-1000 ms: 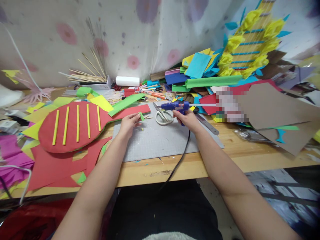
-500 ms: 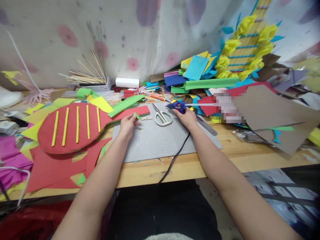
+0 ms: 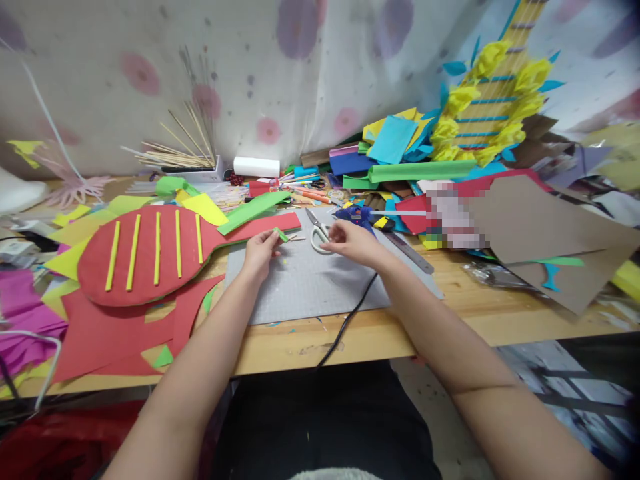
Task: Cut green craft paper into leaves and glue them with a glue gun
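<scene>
My left hand (image 3: 261,253) pinches a small green paper strip (image 3: 281,235) near the narrow end of a red guitar-shaped cutout (image 3: 145,260) with yellow strips across its body. Short pale sticks (image 3: 296,238) lie beside the strip on the grey cutting mat (image 3: 300,293). My right hand (image 3: 353,241) hovers over the handles of the scissors (image 3: 319,230), its fingers loosely curled and apart, with nothing seen in them. Behind that hand the blue glue gun (image 3: 353,212) rests on the mat, a white glue stick in its rear.
A metal ruler (image 3: 410,253) lies right of the glue gun, whose black cord (image 3: 347,323) runs off the front edge. Red paper scraps (image 3: 110,340) lie at front left. Brown cardboard (image 3: 530,220) is piled at right, below a yellow paper-flowered guitar (image 3: 485,110).
My right hand has let go of the glue gun and moved left, over the scissors' handles. The left hand still holds the green strip in nearly the same place.
</scene>
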`<action>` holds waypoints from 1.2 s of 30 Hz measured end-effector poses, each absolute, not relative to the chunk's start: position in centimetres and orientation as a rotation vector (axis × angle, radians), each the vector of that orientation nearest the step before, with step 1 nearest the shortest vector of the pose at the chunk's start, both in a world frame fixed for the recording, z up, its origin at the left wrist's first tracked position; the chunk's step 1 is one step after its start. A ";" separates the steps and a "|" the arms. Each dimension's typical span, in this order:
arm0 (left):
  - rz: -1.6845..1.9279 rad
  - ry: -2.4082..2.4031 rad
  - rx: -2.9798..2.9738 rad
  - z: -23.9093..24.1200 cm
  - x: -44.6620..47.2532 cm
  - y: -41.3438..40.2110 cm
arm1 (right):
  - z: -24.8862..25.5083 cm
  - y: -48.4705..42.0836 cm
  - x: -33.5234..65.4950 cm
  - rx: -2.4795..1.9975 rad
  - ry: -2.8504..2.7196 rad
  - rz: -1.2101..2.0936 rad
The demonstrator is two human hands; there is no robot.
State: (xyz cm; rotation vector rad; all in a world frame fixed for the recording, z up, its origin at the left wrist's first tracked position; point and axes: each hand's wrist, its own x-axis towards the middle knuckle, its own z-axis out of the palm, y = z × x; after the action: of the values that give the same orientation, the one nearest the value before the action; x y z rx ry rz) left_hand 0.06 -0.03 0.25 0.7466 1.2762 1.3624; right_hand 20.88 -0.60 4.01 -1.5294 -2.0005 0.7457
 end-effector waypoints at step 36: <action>1.421 1.183 0.771 -0.2 0.6 -0.4 | -1.7 1.3 12.1 -1.171 -1.428 1.287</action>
State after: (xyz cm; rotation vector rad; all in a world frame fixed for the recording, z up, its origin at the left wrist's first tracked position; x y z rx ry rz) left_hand 0.62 -0.36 -0.20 0.7714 1.1829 1.4210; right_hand 12.10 1.31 -1.71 -1.1706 -1.4276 1.2866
